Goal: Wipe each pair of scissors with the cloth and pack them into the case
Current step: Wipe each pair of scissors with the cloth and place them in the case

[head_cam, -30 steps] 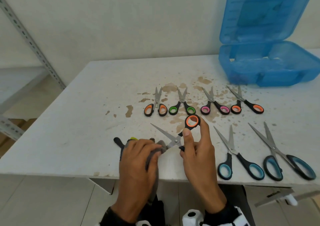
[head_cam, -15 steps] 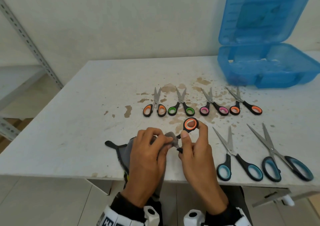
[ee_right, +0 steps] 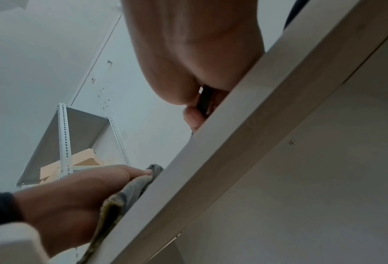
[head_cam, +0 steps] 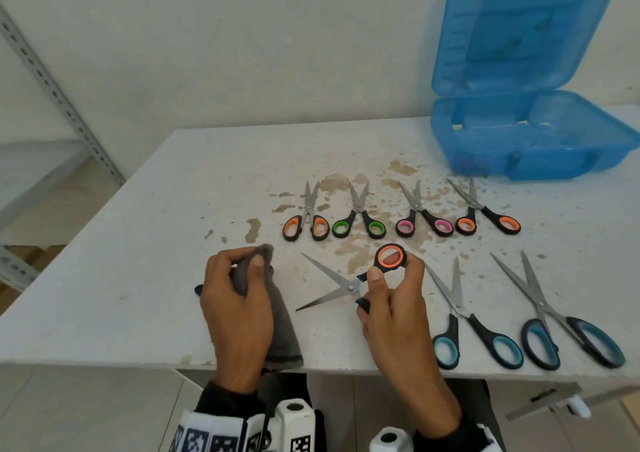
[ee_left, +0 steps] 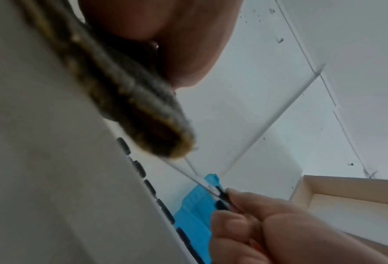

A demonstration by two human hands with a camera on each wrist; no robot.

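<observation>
Blue translucent plastic makes up the case (head_cam: 526, 146), which stands at the far right of the table (head_cam: 138, 278) with its lid tipped up against the wall. Through its wall I make out only pale smears in the tray; whether anything lies in it I cannot tell.

My right hand (head_cam: 394, 313) pinches the orange-ringed scissors (head_cam: 349, 287) by their handles, thumb on the upper ring, fingers curled round the lower one. Their blades are spread and point left, above the tabletop. My left hand (head_cam: 239, 306) is curled round the grey cloth (head_cam: 280, 330), thumb pressing a fold at the top, and the cloth trails down to the near edge of the table. Cloth and blades are apart.

Beyond my hands lies a row of four small scissors: an orange pair (head_cam: 306, 221), a green pair (head_cam: 360, 217), a pink pair (head_cam: 424, 217) and another orange pair (head_cam: 485, 214), nearest the case. To my right, near the front edge, lie two larger blue-handled pairs (head_cam: 474, 327) (head_cam: 568, 327), all on the bare, brown-stained tabletop.
</observation>
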